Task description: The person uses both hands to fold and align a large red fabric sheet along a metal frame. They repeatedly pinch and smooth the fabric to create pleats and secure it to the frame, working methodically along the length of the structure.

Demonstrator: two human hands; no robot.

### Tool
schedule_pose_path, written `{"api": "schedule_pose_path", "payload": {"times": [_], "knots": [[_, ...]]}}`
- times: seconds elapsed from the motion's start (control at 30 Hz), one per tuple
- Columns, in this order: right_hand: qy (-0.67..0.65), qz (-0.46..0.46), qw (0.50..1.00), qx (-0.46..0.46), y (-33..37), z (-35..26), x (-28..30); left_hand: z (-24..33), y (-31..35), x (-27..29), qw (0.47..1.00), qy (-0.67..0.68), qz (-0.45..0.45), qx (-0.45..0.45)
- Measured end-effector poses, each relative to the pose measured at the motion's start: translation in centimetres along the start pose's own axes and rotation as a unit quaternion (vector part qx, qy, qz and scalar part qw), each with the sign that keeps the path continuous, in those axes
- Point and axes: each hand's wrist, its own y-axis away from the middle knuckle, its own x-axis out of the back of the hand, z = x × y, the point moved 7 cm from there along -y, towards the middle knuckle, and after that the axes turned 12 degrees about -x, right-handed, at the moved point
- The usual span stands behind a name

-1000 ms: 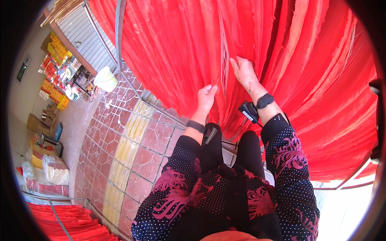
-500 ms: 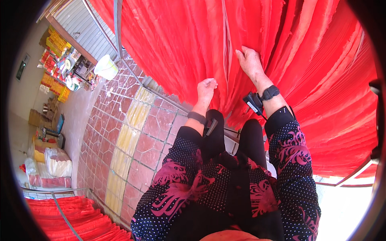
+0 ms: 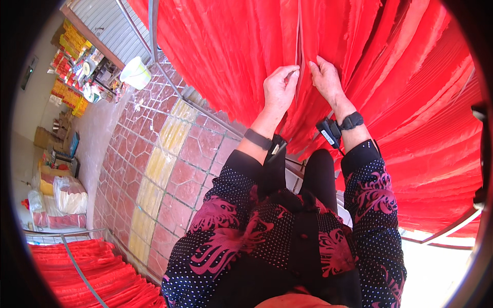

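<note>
Long red sheets of thin, pleated material [image 3: 221, 56] hang in dense folds in front of me. My left hand [image 3: 280, 88] is closed in a pinch at the folds, its fingertips beside a narrow bundle of pale strands [image 3: 298, 43]. What lies between those fingertips is too small to make out. Just to its right, my right hand [image 3: 326, 81] is against the red folds with thumb and fingers apart, and I see nothing held in it. Both wrists wear dark bands with small black devices.
A metal frame bar [image 3: 153, 31] runs along the left side of the red sheets. More red sheets [image 3: 92, 272] hang at the lower left. On the tiled floor [image 3: 179, 169] farther left stands a whitish bucket [image 3: 136, 73]. Wrapped bundles [image 3: 70, 197] lie by the wall.
My left hand has moved up and right, close to my right hand. The right hand has shifted slightly, and its fingers have parted. The pale strands sit a little farther right.
</note>
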Motion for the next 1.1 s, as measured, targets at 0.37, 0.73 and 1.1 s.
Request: {"api": "schedule_pose_path", "payload": {"times": [0.37, 0.73, 1.1], "knots": [[-0.075, -0.026, 0.997, 0.019, -0.2, 0.3, 0.1, 5.9, -9.1, 0.7, 0.954, -0.203, 0.112, -0.192], [0.016, 0.108, 0.981, 0.159, -3.8, -10.0, 4.2, 7.0, -20.9, 1.1, 0.99, -0.008, 0.095, -0.102], [0.097, 0.184, 0.95, 0.231, -6.9, -26.7, 10.3, 10.7, -29.6, 1.4, 0.993, -0.08, 0.01, -0.081]]}}
